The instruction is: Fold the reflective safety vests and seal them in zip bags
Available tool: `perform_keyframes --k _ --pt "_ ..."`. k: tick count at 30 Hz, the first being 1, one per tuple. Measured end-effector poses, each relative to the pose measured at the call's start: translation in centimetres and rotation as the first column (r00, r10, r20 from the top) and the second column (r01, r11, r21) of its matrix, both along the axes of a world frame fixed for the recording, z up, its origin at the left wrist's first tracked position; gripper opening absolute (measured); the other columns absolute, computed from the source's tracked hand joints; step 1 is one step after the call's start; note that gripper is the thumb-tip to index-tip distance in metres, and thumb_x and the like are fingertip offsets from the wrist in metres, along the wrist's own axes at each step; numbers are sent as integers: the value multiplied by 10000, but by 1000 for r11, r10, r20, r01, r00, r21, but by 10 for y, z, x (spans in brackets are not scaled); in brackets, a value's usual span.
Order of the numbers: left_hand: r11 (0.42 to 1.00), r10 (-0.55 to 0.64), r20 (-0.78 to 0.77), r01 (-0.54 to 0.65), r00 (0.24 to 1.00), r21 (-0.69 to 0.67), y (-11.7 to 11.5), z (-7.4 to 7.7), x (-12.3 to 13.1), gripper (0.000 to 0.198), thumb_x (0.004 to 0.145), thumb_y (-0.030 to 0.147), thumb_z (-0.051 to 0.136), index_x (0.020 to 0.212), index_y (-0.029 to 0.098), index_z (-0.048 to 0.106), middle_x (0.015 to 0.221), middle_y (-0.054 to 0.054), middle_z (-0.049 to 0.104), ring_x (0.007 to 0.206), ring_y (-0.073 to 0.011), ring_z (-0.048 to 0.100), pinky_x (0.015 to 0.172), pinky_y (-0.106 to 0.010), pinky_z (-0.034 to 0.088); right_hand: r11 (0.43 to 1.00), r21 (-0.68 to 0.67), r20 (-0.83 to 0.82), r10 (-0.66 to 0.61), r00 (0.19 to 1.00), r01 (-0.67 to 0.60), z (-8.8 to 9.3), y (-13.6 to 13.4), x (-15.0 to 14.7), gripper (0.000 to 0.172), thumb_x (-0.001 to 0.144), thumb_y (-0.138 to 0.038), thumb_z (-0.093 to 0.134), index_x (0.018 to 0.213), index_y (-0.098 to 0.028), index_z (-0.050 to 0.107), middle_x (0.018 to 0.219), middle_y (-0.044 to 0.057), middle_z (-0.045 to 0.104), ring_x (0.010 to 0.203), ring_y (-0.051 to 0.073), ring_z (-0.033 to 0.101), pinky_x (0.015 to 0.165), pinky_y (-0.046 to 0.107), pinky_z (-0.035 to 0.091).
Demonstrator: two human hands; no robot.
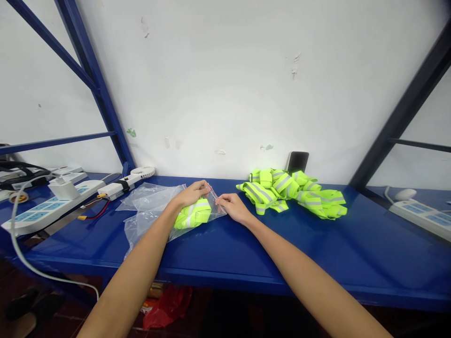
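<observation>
A clear zip bag (215, 210) with a red-lined seal lies on the blue table, and a folded neon-yellow reflective strap (193, 215) with grey stripes shows inside it. My left hand (194, 193) is closed on the upper end of the bag's seal edge. At the other end of that edge, the fingers of my right hand (233, 206) pinch the plastic. More clear bags (150, 202) lie spread under and beside my left forearm. To the right of my right hand is a loose pile of neon-yellow reflective straps (282, 188).
A black phone (298, 162) leans on the wall behind the pile. Power strips stand at the left (52, 206) and right (424, 216), with a white handheld fan (141, 172) near the left post. A white cable (31, 265) hangs over the front edge. Below lies a red plastic bag (167, 307).
</observation>
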State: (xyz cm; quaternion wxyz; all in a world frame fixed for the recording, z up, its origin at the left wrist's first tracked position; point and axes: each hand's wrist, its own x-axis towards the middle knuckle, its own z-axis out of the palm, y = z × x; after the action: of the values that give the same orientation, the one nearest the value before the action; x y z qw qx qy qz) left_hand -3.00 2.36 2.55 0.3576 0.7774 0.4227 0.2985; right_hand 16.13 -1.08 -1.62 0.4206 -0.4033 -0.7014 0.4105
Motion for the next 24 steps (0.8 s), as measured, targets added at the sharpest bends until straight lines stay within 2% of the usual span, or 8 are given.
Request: perform_keyframes --k 7,17,24 --pt "1000 10 -1 -10 1000 -22 -2 2 1 274 803 442 534 817 169 545 753 8 524 740 -154 504 737 -286 406 999 2 30 -51 998 51 -5 5 0 243 778 -331 523 676 -165 667 606 1 649 572 133 520 543 230 349" --pt "1000 -2 18 2 1000 0 4 -3 -1 290 799 458 546 801 168 556 730 3 535 722 -157 512 732 -299 415 999 -29 27 -27 999 27 -10 10 0 246 775 -329 517 654 -171 662 603 6 662 565 137 546 548 232 363" --pt "1000 -7 30 7 1000 -9 5 -5 -1 264 805 432 548 811 168 554 727 8 527 721 -155 514 729 -295 415 999 15 68 -39 997 38 -9 8 1 248 794 -320 504 665 -169 653 606 5 657 553 128 533 534 223 358"
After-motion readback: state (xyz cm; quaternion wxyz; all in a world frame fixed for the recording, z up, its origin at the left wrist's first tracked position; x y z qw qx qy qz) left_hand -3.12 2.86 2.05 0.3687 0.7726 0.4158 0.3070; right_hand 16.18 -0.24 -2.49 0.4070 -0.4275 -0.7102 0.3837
